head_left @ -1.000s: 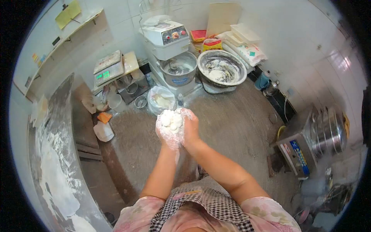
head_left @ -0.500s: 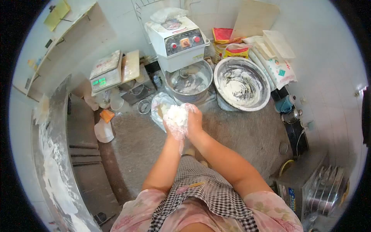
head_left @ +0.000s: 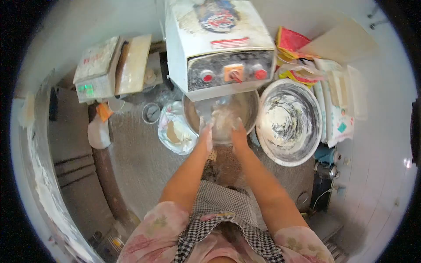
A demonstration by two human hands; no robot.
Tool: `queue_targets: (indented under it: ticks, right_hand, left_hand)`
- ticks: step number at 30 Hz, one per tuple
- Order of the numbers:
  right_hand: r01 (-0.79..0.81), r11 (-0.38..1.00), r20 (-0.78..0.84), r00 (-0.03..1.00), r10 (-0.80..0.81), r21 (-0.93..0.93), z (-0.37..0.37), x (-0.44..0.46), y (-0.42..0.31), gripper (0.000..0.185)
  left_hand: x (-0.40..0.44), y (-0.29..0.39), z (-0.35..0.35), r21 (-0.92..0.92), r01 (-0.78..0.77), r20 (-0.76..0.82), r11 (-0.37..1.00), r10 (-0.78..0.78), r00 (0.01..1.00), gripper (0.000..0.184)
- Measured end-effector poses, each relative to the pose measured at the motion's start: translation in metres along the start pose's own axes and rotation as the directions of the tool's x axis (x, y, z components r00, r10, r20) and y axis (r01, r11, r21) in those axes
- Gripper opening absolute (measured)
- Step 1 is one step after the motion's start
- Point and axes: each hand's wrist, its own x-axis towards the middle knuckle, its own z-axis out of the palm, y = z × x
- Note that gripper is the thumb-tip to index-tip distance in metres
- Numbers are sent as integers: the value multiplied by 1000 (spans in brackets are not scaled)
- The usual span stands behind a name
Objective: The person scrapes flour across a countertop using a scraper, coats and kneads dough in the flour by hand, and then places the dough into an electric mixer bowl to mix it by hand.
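My left hand (head_left: 205,133) and my right hand (head_left: 239,133) are at the near rim of a metal mixer bowl (head_left: 190,115), apart from each other. White powder dusts their fingers, which look spread, though partly blurred. Between them, a pale, smeared mass of white flour (head_left: 224,120) is in the bowl, apparently loose from both palms. Above the bowl stands the white dough mixer (head_left: 180,61), with red buttons and an orange switch on its front panel. Its head hides the bowl's far part.
Right of the mixer is a large basin (head_left: 313,144) with white flour inside. A plastic bag (head_left: 165,139) lies left of the bowl, near a metal cup (head_left: 151,113). Farther left stands a scale (head_left: 94,70). Flour sacks (head_left: 340,127) lean at right.
My hands, cupped together around a heap of white flour, have moved forward over the mixer bowl and parted. The flour has left them. The view has come closer to the mixer.
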Motion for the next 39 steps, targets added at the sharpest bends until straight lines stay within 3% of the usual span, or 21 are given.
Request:
queue_targets:
  ticks: [1,2,3,4,6,8,11,14,23,26,32,35,39]
  right_hand:
    - [-97,995,-6,995,97,-36,-3,12,-11,45]
    - [-79,972,-14,997,78,-219,-9,33,0,47]
    - [-12,929,15,1000,19,-370,-16,60,17,49]
    - [57,858,43,998,-41,-510,-23,87,33,51]
    - [290,675,200,957,-211,-678,-38,150,80,55]
    - [331,546,242,943,-230,-770,-33,201,90,54]
    - [403,394,298,906,-301,-826,-17,269,91,53]
    - [433,337,308,879,-365,-836,6,316,89,52]
    - [415,332,243,858,-453,-847,57,360,98,50]
    - [410,335,229,855,-465,-849,59,363,103,49]
    - [404,360,210,857,-471,-841,48,369,99,48]
    - [400,367,202,858,-472,-840,44,371,97,47]
    - [400,382,195,858,-475,-833,43,368,97,46]
  left_hand:
    - [9,2,-5,334,-94,-29,938,110,994,41]
    - [18,3,-11,604,-139,-58,785,217,974,38]
    - [29,3,-28,838,-237,111,491,272,956,35]
    - [39,-1,-41,937,-326,288,126,250,925,33]
    - [47,-3,-46,948,-314,318,-53,165,933,25]
    - [52,-9,-44,937,-312,332,-160,117,936,25]
    - [49,-16,-35,961,-243,276,-132,476,835,24]
    - [55,-25,-43,946,-308,313,-104,548,776,23]
    - [46,-8,-38,974,-215,220,-64,469,855,15]
    - [59,-29,-46,944,-322,310,-65,506,805,15]
    - [44,-5,-39,967,-241,177,79,472,863,14]
    - [56,-17,-43,972,-231,230,-34,328,916,14]
    - [50,-10,-42,972,-225,189,61,364,912,15]
